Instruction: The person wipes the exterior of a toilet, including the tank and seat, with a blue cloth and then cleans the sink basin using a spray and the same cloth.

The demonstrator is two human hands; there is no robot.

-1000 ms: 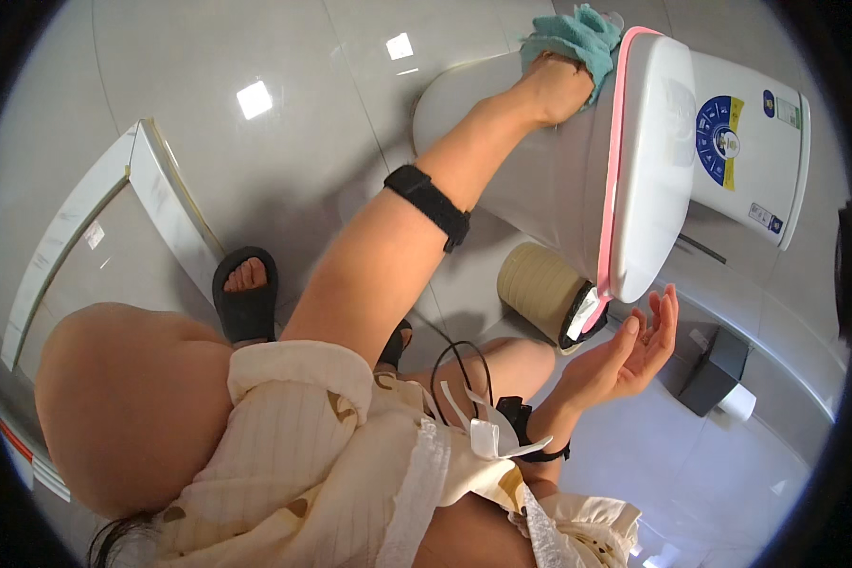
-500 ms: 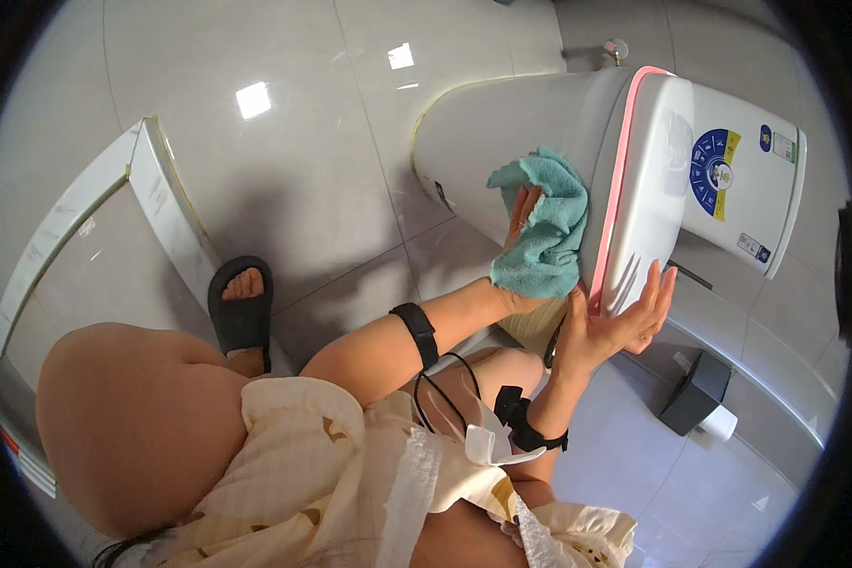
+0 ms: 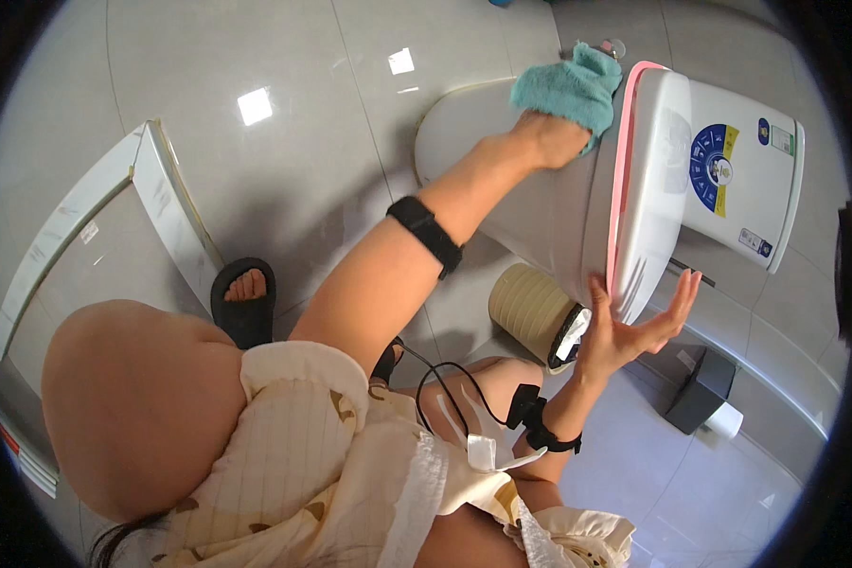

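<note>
A teal cloth (image 3: pixel 568 93) covers the fingers of my left hand (image 3: pixel 551 137), which presses it against the far part of a white toilet's bowl (image 3: pixel 549 204). The fingers themselves are hidden under the cloth. On the near side, my right hand (image 3: pixel 630 327) is open with its fingers spread. Its thumb rests at the end of the pink strip (image 3: pixel 623 170) that runs along the white lid (image 3: pixel 661 156); the other fingers point up and stand away from the lid.
A beige ribbed bin (image 3: pixel 530 308) with a black liner stands below the bowl. The toilet's tank (image 3: pixel 757 180) carries stickers. Behind my right hand are a black holder (image 3: pixel 702 390) and a white roll (image 3: pixel 724 420). A marble-look ledge (image 3: pixel 166 194) stands on the left.
My left hand has moved the cloth away from me, from the near part of the bowl to the far part, uncovering the bin. My right hand's fingers have spread away from the lid.
</note>
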